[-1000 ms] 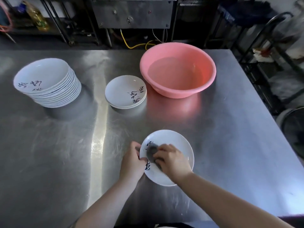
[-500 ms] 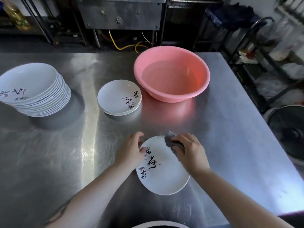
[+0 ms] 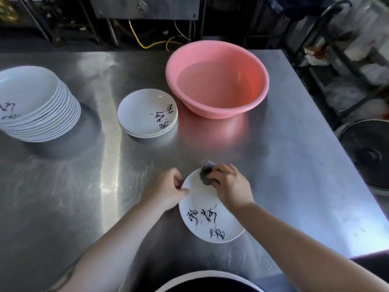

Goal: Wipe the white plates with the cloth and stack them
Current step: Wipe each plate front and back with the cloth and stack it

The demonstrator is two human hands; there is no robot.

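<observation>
A white plate [image 3: 207,216] with dark brush writing lies on the steel table in front of me. My left hand [image 3: 166,190] pinches its left rim. My right hand [image 3: 230,185] grips a grey cloth [image 3: 205,175] and presses it on the plate's far edge. A tall stack of white plates [image 3: 35,106] stands at the far left. A short stack of white plates [image 3: 147,112] sits in the middle, left of the basin.
A pink basin [image 3: 216,79] holding water stands at the back of the steel table [image 3: 294,165]. The table's right edge runs close to a black fan [image 3: 368,152] and metal racks. A dark round rim [image 3: 208,281] shows at the bottom edge.
The cloth moved from the plate's left-centre to its far edge. The plate turned under my left hand, so the writing now lies nearer me. The camera shifted right.
</observation>
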